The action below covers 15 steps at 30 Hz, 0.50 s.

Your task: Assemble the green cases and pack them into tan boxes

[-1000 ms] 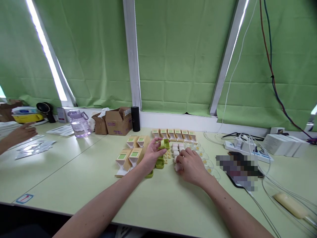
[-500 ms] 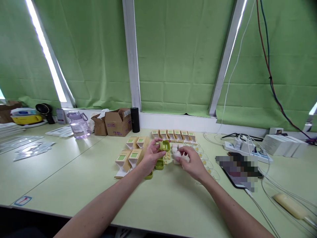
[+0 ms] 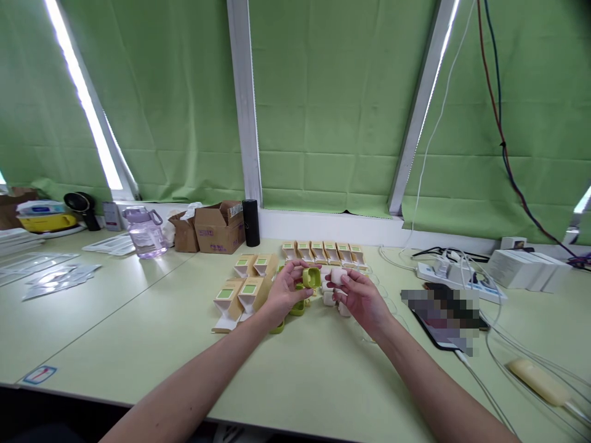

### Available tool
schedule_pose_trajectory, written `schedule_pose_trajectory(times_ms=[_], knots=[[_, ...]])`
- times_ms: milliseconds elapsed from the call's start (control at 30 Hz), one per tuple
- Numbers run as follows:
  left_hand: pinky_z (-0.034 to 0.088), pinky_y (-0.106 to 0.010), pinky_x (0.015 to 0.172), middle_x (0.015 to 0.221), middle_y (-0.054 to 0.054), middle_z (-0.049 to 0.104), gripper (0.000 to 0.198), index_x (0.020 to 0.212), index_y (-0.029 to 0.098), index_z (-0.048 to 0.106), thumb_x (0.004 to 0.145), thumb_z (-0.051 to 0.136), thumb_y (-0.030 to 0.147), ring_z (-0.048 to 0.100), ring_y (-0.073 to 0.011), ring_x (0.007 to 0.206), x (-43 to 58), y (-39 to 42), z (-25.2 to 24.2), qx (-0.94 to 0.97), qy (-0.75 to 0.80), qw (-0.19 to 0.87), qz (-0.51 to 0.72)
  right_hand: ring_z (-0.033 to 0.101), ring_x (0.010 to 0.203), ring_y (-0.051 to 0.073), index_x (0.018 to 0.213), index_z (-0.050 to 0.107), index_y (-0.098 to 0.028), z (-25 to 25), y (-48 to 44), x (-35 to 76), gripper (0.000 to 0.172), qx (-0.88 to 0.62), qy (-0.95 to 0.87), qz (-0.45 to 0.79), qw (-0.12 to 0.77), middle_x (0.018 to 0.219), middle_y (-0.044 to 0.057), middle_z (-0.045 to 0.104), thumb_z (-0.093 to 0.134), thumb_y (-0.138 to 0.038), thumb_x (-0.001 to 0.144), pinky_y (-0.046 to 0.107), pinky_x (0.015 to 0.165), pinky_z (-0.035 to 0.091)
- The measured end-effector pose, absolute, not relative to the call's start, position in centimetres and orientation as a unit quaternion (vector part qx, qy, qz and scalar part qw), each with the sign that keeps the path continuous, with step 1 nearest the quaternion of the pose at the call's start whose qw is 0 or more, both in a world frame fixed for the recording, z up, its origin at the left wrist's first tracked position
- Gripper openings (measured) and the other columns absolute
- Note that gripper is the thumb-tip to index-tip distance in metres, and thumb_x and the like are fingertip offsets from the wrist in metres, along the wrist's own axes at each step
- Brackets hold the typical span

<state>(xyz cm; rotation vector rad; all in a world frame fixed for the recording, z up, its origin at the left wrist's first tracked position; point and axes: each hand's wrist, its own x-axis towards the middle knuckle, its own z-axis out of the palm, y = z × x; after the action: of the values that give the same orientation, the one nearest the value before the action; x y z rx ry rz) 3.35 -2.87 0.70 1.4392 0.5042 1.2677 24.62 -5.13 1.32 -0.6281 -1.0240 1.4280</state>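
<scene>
My left hand [image 3: 287,288] is closed on a small olive-green square case [image 3: 312,277], its hollow side turned toward me. In my right hand [image 3: 362,298] a small white rounded block [image 3: 338,275] is pinched between thumb and fingers, just right of the green case and apart from it. More white pieces [image 3: 329,299] lie on the table between and under my hands. Other green cases [image 3: 298,308] sit below my left hand, partly hidden by it. Clear plastic pieces [image 3: 385,301] lie in a column right of my right hand.
Cardboard boxes with green windows [image 3: 249,289] stand left of my hands, with a row of similar boxes [image 3: 318,251] behind. A phone [image 3: 436,323], a power strip [image 3: 480,289] and cables lie right. A purple water jug [image 3: 145,234] and brown carton [image 3: 219,227] stand back left.
My right hand has lifted the white block off the table, up beside the green case. My left hand has shifted slightly right with the case, turning it a little.
</scene>
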Motion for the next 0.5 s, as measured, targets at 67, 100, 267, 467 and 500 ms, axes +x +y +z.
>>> schedule_pose_trajectory(times_ms=[67,100,267,467,500], knots=[[0.055,-0.042,0.093,0.129,-0.010,0.072,0.057,0.114,0.027,0.054,0.072,0.093,0.028,0.069,-0.0253,0.114,3.37,-2.94,0.76,0.611,0.216,0.547,0.530,0.071,0.087,0.024,0.098,0.074,-0.020,1.29,-5.23,24.51,0.045,-0.269,-0.442,0.615,0.595,0.097,0.010,0.080,0.096,-0.041,0.065,0.032,0.069,0.053],[0.055,-0.042,0.094,0.129,-0.011,0.072,0.058,0.114,0.026,0.054,0.072,0.093,0.028,0.069,-0.0252,0.114,3.37,-2.96,0.79,0.614,0.219,0.544,0.528,0.071,0.085,0.023,0.099,0.073,-0.022,1.27,-5.29,24.45,0.046,-0.269,-0.444,0.612,0.597,0.094,0.008,0.079,0.097,-0.039,0.063,0.031,0.068,0.052],[0.056,-0.040,0.092,0.129,-0.011,0.072,0.056,0.113,0.025,0.055,0.072,0.092,0.029,0.068,-0.0254,0.114,3.40,-2.98,0.82,0.625,0.230,0.529,0.526,0.067,0.079,0.018,0.099,0.071,-0.025,1.31,-5.62,24.13,0.050,-0.269,-0.449,0.598,0.608,0.090,0.002,0.075,0.100,-0.034,0.059,0.029,0.067,0.052],[0.056,-0.039,0.091,0.128,-0.011,0.073,0.054,0.113,0.025,0.054,0.073,0.090,0.027,0.068,-0.0248,0.114,3.51,-2.85,0.65,0.637,0.250,0.506,0.525,0.062,0.071,0.015,0.093,0.074,-0.023,1.26,-5.50,23.96,0.044,-0.278,-0.448,0.587,0.615,0.085,0.000,0.071,0.099,-0.033,0.058,0.028,0.065,0.051],[0.056,-0.038,0.091,0.128,-0.011,0.073,0.054,0.113,0.025,0.054,0.073,0.089,0.027,0.069,-0.0244,0.113,3.54,-2.85,0.63,0.639,0.258,0.500,0.525,0.061,0.069,0.014,0.093,0.074,-0.022,1.16,-5.39,23.98,0.044,-0.286,-0.444,0.586,0.615,0.086,0.001,0.071,0.099,-0.033,0.057,0.028,0.063,0.050]])
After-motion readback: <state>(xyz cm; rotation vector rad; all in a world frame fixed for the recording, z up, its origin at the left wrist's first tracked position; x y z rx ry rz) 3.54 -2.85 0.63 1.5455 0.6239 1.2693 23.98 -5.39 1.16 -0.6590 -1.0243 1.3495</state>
